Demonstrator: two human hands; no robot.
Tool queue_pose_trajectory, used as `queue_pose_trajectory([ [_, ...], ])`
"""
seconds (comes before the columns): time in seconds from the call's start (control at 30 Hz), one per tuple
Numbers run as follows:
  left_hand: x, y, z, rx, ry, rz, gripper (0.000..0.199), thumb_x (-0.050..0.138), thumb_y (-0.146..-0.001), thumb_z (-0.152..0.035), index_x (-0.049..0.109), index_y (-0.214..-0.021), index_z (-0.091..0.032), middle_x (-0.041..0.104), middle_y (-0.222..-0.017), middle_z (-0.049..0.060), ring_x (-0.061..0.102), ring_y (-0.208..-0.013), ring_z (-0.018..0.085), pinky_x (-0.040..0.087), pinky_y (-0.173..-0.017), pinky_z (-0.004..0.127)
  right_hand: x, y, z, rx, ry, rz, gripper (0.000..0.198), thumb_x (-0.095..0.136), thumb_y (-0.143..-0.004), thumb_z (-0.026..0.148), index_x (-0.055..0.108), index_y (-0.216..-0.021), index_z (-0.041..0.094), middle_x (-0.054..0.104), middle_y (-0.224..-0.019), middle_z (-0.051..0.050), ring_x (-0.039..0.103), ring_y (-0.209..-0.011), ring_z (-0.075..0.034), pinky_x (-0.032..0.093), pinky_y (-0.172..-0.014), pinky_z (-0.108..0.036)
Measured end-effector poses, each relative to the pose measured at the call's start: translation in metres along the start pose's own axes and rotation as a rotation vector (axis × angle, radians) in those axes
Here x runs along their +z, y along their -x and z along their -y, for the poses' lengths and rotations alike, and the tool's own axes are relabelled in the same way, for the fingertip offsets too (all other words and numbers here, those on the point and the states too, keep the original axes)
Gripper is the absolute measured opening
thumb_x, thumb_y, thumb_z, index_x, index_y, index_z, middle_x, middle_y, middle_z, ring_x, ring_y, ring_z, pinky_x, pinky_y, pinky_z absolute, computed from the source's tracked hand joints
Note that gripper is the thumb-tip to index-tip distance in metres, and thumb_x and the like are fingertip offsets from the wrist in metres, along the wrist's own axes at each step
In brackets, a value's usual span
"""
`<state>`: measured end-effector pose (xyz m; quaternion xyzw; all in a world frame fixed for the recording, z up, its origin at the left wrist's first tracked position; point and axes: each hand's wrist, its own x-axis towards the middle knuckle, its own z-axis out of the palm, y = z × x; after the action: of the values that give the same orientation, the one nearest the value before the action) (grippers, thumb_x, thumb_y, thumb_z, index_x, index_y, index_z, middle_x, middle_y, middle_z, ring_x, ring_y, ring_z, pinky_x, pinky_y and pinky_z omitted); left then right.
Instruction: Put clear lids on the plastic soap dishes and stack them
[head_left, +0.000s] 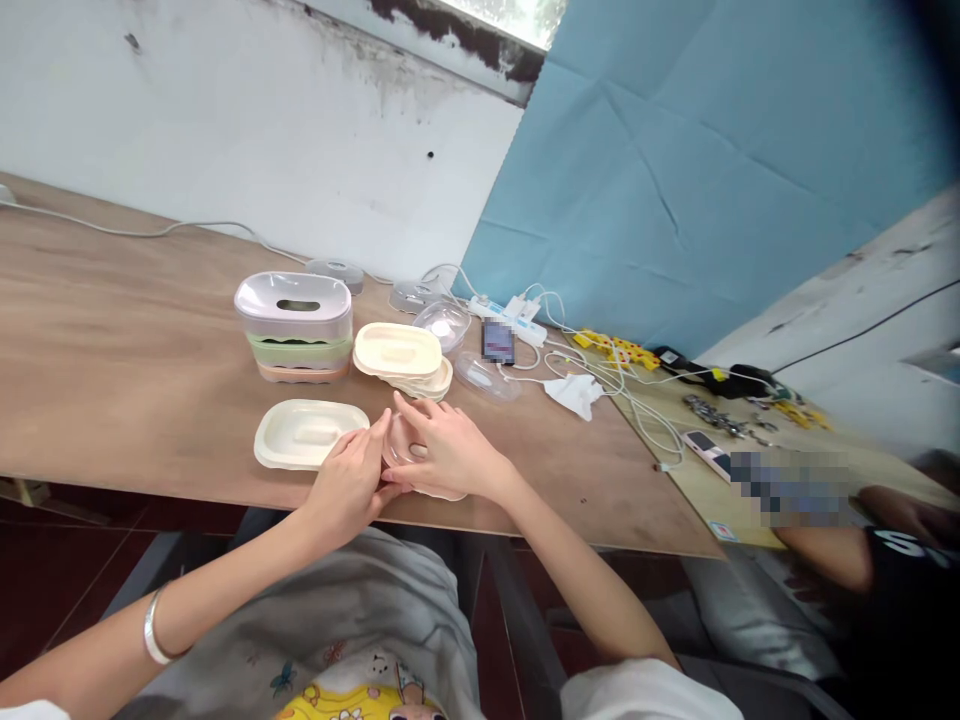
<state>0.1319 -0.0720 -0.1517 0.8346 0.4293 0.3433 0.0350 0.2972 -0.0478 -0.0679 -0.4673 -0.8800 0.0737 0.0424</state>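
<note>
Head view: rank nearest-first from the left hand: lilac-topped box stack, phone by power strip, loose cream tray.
1. Loose cream tray: just left of the left hand
2. Lilac-topped box stack: behind that tray
3. Phone: back right, beside the power strip

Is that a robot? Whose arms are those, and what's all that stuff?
No robot here: these are a person's own bare hands. The camera is on that person's head, looking forward and down, so the arms reach in from the bottom. There's just this one picture. The left hand and right hand are around a clear pinkish piece, partly hidden by fingers. On the brown table are a lilac, green and peach stack, a cream tray, a pile of cream pieces and a phone. Another person sits at the picture's right.
</note>
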Motion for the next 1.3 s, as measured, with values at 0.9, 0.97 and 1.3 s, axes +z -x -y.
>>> queue_pose_trajectory([
  [0.9,0.0,0.001,0.002,-0.013,-0.028,0.028,0.095,0.062,-0.083,-0.027,-0.006,-0.147,-0.01,0.056,-0.125,0.024,0.055,-0.116,0.034,0.048,-0.086,0.044,0.013,0.007,0.004,0.052,0.033,-0.058,0.09,0.055,-0.075,0.068,0.025,-0.147,0.024,0.049,-0.133,-0.014,0.05,-0.112,-0.034,0.039,-0.091,-0.046],
  [0.97,0.0,0.001,0.002,-0.015,-0.019,0.032,0.094,0.061,-0.082,-0.024,-0.006,-0.147,-0.009,0.054,-0.127,0.024,0.054,-0.118,0.033,0.047,-0.088,0.044,0.015,0.007,0.005,0.063,0.044,-0.056,0.09,0.056,-0.075,0.068,0.025,-0.148,0.025,0.049,-0.133,-0.014,0.05,-0.11,-0.034,0.039,-0.09,-0.045],
  [1.3,0.003,0.003,0.006,0.014,-0.051,0.02,0.087,0.058,-0.084,-0.028,0.0,-0.147,-0.011,0.047,-0.136,0.024,0.054,-0.119,0.032,0.044,-0.093,0.045,0.007,0.02,-0.004,-0.034,0.021,0.026,0.102,0.061,-0.069,0.07,0.017,-0.149,0.025,0.029,-0.148,-0.019,0.032,-0.131,-0.04,0.03,-0.101,-0.055],
])
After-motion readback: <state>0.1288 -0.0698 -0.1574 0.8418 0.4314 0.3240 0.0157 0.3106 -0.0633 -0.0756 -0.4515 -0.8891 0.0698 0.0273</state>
